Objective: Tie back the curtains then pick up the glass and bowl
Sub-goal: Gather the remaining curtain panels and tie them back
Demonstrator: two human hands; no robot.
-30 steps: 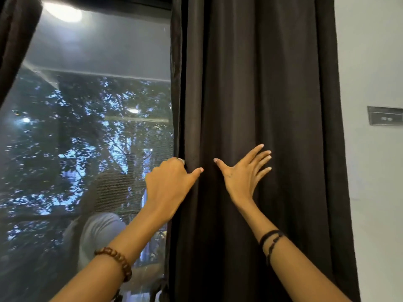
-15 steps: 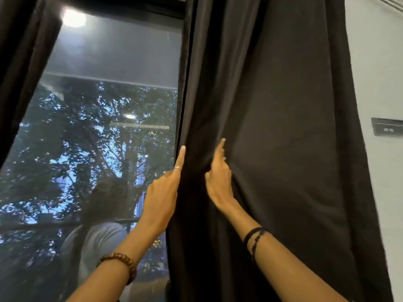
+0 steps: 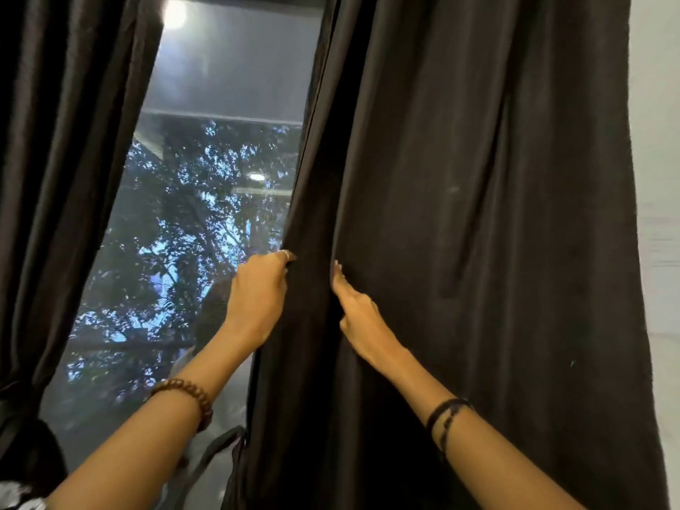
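1. I see the right curtain (image 3: 478,215) filling the right half of my view, a dark brown-black cloth hanging in long folds, with a pale wall (image 3: 658,178) just past its right edge.
2. My left hand (image 3: 259,292) is at that curtain's left edge — its fingers curl round the hem and pinch the cloth, the tips hidden behind the fold.
3. My right hand (image 3: 358,311) lies on the front of the same curtain just to the right, fingers pressed together and pointing up, part of the hand sunk into a fold; whether it grips any cloth I cannot tell.
4. A narrow band of curtain bunches between the two hands.
5. The left curtain (image 3: 62,178) hangs well apart on the left, gathered in near the bottom.
6. Between the curtains the window (image 3: 206,215) shows trees and a reflected lamp.
7. A brown bead bracelet (image 3: 191,395) sits on the left wrist and a black cord band (image 3: 445,414) on the right.
8. A grey tie strap (image 3: 217,447) dangles by the right curtain's lower left edge — glass and bowl are out of my view.
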